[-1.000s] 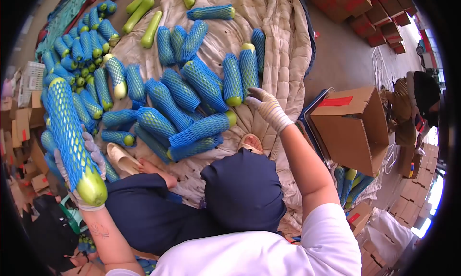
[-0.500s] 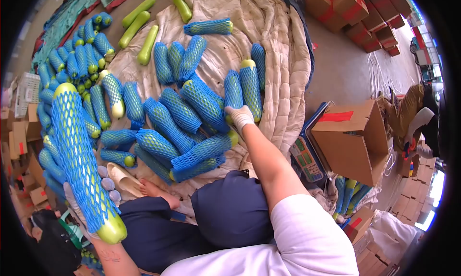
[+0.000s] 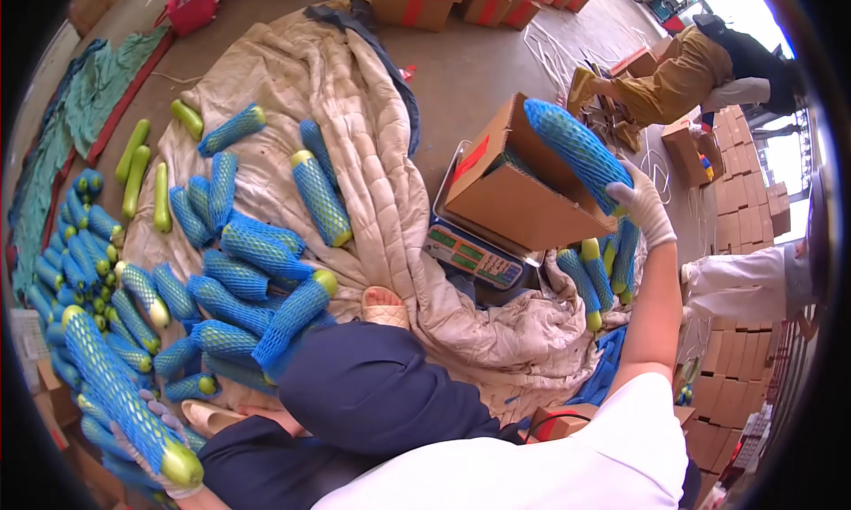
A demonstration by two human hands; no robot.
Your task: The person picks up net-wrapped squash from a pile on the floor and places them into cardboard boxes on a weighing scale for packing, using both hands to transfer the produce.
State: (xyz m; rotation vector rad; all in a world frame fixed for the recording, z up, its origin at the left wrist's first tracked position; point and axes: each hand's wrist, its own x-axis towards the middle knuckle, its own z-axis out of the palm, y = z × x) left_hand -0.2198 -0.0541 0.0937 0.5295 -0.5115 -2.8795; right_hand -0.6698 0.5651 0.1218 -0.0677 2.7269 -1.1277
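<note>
My left hand (image 3: 146, 443) wears a light glove and is closed around a long green gourd (image 3: 120, 386) in a blue foam net, at the lower left. My right hand (image 3: 645, 204), gloved too, grips the lower end of another netted gourd (image 3: 572, 146), raised and tilted at the opening of a cardboard box (image 3: 523, 195). That box sits on a digital scale (image 3: 474, 255), and something blue-netted shows inside it. Several netted gourds lie in a pile (image 3: 235, 279) before my knees. One netted gourd (image 3: 321, 200) lies apart on the beige quilt (image 3: 355, 93).
Several bare green gourds (image 3: 137, 177) lie at the quilt's left side. More netted gourds (image 3: 589, 279) stand right of the scale. A bending person (image 3: 683, 75) is beyond the box, and another person's pale trousers (image 3: 736, 284) show at right. Stacked cartons (image 3: 731, 217) line the right.
My right hand has gone from the pile to the box, lifting a netted gourd. My view has turned right. My left hand still holds its gourd.
</note>
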